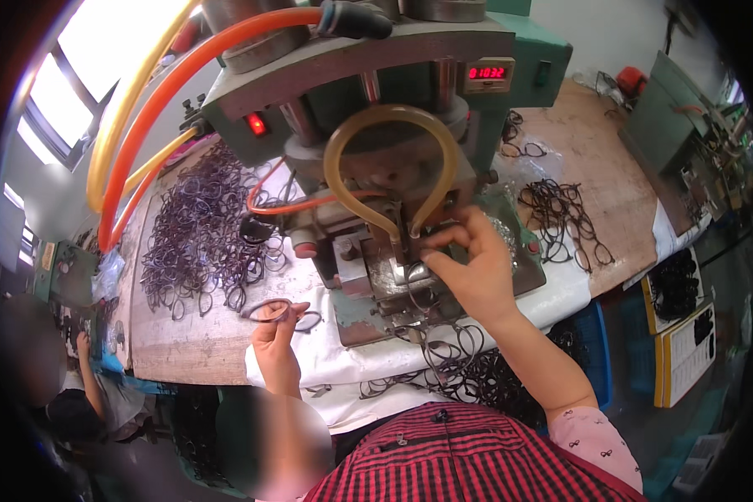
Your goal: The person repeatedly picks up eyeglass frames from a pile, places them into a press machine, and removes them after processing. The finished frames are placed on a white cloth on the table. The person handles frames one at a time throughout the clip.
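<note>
My left hand (276, 351) pinches a dark eyeglass frame (268, 312) between thumb and fingers, above the white sheet left of the press. At the middle of the green press (364, 243), my right hand (479, 266) reaches in from the right. Its thumb and forefinger come close together beside the metal fixture (407, 272); what they grip, if anything, is too small to make out. Another eyeglass frame (422, 294) shows at the front of this fixture, just below the right fingertips. A translucent yellowish hose (393, 111) loops over the work point.
A large heap of eyeglass frames (209, 226) covers the table's left side. More frames (565, 219) lie to the right, and others (494, 376) hang below the front edge. A blue crate (594, 351) stands lower right. Another person's arm (92, 381) shows far left.
</note>
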### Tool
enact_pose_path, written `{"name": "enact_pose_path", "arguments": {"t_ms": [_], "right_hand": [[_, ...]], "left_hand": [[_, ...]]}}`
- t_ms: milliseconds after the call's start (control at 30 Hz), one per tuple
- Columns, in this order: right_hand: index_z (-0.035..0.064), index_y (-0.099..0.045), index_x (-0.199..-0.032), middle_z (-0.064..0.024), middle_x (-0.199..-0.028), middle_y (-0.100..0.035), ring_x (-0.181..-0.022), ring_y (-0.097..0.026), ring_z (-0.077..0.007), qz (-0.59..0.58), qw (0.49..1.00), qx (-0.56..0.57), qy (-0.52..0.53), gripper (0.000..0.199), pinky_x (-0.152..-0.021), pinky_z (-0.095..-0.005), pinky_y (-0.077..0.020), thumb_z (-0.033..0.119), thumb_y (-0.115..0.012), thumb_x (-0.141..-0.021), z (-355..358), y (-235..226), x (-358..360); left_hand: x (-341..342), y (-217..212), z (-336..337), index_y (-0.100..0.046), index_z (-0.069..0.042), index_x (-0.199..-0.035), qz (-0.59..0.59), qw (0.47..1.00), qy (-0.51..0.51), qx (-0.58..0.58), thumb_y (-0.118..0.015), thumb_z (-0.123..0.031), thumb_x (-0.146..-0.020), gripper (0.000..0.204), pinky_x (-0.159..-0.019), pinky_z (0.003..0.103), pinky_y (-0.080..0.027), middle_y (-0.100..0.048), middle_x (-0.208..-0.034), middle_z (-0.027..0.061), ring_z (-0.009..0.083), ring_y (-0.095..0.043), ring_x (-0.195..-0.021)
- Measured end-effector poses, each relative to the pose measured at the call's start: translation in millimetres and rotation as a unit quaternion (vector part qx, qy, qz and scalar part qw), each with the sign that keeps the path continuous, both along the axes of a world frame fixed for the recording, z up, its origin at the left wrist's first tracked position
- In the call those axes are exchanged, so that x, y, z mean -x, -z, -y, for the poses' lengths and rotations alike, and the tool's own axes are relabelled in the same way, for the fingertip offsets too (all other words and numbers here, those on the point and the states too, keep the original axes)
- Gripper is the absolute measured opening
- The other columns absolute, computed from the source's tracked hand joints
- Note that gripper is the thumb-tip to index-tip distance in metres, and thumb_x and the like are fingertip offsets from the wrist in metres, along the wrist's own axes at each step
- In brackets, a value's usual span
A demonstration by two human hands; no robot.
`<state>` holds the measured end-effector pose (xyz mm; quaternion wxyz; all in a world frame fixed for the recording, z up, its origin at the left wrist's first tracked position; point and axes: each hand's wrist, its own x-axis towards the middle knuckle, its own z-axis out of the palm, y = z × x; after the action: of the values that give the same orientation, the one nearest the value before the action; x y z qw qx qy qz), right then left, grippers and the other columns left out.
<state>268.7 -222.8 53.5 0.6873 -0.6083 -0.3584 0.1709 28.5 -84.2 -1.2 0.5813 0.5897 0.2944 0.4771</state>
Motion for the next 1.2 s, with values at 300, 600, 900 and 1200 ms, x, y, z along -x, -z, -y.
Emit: {"name": "enact_pose_path", "arguments": {"t_ms": [300,600,900,1200], "right_hand": [[-0.0024,-0.047,-0.132,-0.0082,-0.106,-0.067,-0.098,-0.062,-0.0137,-0.181,0.979,-0.059,-0.075,0.056,-0.093,-0.0265,-0.0454,0.000,-0.071,-0.081,-9.0,-5.1,15.7],[0.0000,-0.063,-0.116,-0.0108,-0.112,-0.068,-0.106,-0.062,-0.0249,0.232,0.946,0.125,0.189,0.032,-0.098,-0.0355,-0.0441,-0.002,-0.062,-0.084,44.9,64.1,-46.9],[-0.0013,-0.066,-0.102,-0.0101,-0.104,-0.067,-0.098,-0.062,-0.0198,0.204,0.948,0.044,0.239,0.019,-0.087,-0.0297,-0.0497,-0.008,-0.053,-0.089,45.4,120.8,-49.2],[-0.0029,-0.066,-0.091,-0.0115,-0.096,-0.069,-0.093,-0.065,-0.0237,0.295,0.926,0.048,0.233,0.022,-0.086,-0.0322,-0.0498,-0.014,-0.051,-0.079,50.6,116.1,-45.5]], "left_hand": [[-84.8,-129.5,14.4,-0.067,0.005,-0.089,0.028,0.925,-0.064,-0.374,-0.065,-0.005,-0.091,0.010,-0.066,0.030,-0.052,-0.067,-0.088,0.0138,0.0198,-0.061,-0.075],[19.6,-52.3,-42.0,-0.061,0.004,-0.112,0.094,0.988,-0.095,-0.082,-0.040,-0.003,-0.096,0.027,-0.087,0.032,-0.051,-0.057,-0.116,0.0164,0.0232,-0.065,-0.091],[130.5,47.4,-191.7,-0.077,-0.016,-0.093,-0.563,0.771,-0.288,-0.072,-0.073,-0.035,-0.080,0.024,-0.071,0.043,-0.053,-0.073,-0.085,0.0125,0.0321,-0.070,-0.082],[78.5,112.9,-231.0,-0.076,-0.008,-0.091,-0.456,0.840,-0.293,0.009,-0.067,-0.021,-0.079,0.020,-0.079,0.043,-0.054,-0.072,-0.091,0.0211,0.0358,-0.070,-0.087]]}}
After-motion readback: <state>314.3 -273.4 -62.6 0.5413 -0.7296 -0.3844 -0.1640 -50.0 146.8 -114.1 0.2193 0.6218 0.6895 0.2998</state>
